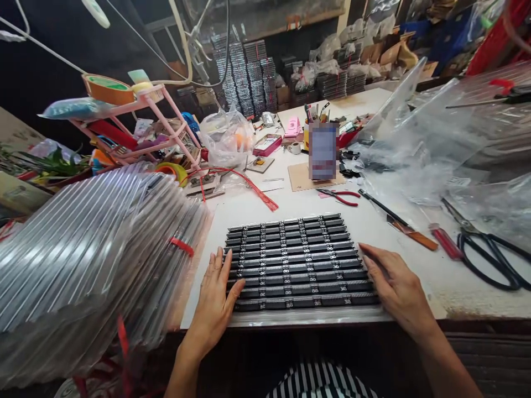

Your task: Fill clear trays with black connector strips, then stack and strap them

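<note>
Rows of black toothed parts (290, 262) lie side by side in a flat block near the table's front edge, with clear plastic showing along the front. My left hand (215, 293) rests against the block's left side, fingers apart, its thumb and a fingertip touching the edge. Against the right side lies my right hand (394, 284), its fingers stretched along the ends of the rows. Neither hand is closed around anything.
Clear plastic trays (83, 254) are piled at the left. Red pliers (342, 197), a screwdriver (446, 241) and large scissors (489, 240) lie behind and to the right. A pink rack (166, 130) stands back left; a blurred upright device (323, 152) stands behind the block.
</note>
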A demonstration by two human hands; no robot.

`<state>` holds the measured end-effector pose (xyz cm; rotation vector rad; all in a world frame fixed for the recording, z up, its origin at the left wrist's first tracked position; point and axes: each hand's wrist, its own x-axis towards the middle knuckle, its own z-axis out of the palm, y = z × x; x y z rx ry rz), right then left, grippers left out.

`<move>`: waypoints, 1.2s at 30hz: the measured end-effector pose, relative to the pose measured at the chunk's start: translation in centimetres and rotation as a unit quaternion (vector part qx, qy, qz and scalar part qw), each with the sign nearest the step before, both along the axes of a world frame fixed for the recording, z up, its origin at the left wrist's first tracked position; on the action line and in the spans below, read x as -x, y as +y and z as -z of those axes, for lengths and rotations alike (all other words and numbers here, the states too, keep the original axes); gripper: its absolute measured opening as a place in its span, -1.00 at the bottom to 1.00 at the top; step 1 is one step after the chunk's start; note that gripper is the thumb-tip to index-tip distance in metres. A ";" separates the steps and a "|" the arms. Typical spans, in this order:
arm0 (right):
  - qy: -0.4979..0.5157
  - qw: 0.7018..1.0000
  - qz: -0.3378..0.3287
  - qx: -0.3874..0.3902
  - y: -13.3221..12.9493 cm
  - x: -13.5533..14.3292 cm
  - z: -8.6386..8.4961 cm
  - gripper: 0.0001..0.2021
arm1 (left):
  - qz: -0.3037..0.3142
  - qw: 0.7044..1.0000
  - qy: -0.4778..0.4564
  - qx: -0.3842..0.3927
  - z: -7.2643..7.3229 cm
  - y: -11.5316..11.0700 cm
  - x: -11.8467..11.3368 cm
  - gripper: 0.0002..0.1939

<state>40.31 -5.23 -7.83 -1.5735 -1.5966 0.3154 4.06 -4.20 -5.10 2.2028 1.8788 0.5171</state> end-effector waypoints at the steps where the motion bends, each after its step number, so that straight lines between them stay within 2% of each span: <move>1: 0.012 1.000 0.002 0.003 0.0 0.0 0.0 -0.68 | 0.004 1.000 0.025 -0.007 0.0 -0.4 -0.1 -0.37; 4: 0.042 0.999 0.004 0.003 0.0 0.1 -0.1 -0.68 | 0.035 0.994 0.101 -0.038 0.1 -1.3 -0.6 -0.33; 8: 0.053 0.998 0.008 0.012 0.0 0.2 -0.5 -0.69 | 0.087 0.980 0.172 -0.046 0.4 -2.0 -1.6 -0.17; 12: 0.050 0.999 0.008 0.018 -0.2 0.1 -0.6 -0.70 | 0.087 0.975 0.196 -0.058 0.8 -2.0 -2.3 -0.10; 19: 0.047 0.998 0.021 0.025 -0.3 0.0 -0.3 -0.68 | 0.080 0.980 0.177 -0.036 0.2 -2.2 -2.6 -0.16; 25: 0.048 0.997 0.034 0.052 -0.3 -0.1 -0.2 -0.64 | 0.066 0.994 0.090 -0.019 -0.5 -2.7 -1.3 -0.21; 28: 0.034 0.997 0.041 0.057 -0.4 0.0 -0.4 -0.64 | 0.038 0.998 0.041 -0.013 -0.3 -3.4 0.0 -0.19; 31: 0.026 0.995 0.060 0.072 -0.4 0.1 -0.7 -0.64 | 0.014 1.000 0.003 -0.004 0.3 -4.1 0.9 -0.08; 36: 0.018 0.991 0.091 0.092 -0.5 0.3 -1.0 -0.59 | 0.001 1.000 0.008 -0.001 1.0 -4.9 1.2 0.02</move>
